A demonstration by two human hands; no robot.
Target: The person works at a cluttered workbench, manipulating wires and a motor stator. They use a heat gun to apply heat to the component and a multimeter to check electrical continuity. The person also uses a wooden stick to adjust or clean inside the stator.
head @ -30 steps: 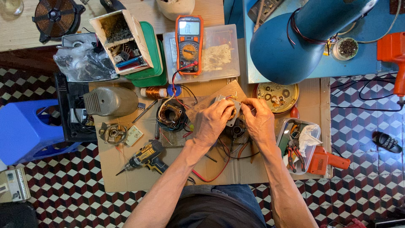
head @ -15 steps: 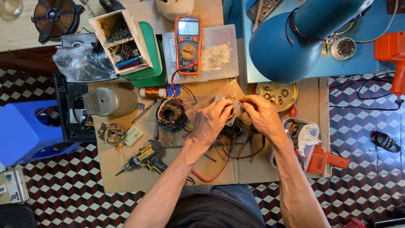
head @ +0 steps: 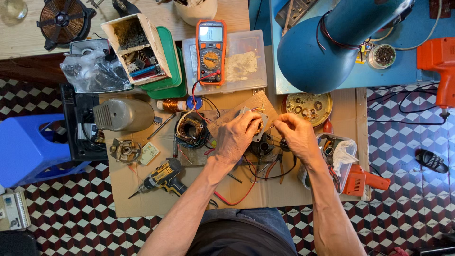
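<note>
- Left hand is clamped over a small metal part at the middle of the cardboard sheet.
- Right hand pinches a thin wire beside that part, fingertips together.
- One orange meter lies on a clear flat box, far centre.
- One open carton of bits leans on a green tray, far left.
- One copper spool, one yellow drill near left, two orange tools at right.
</note>
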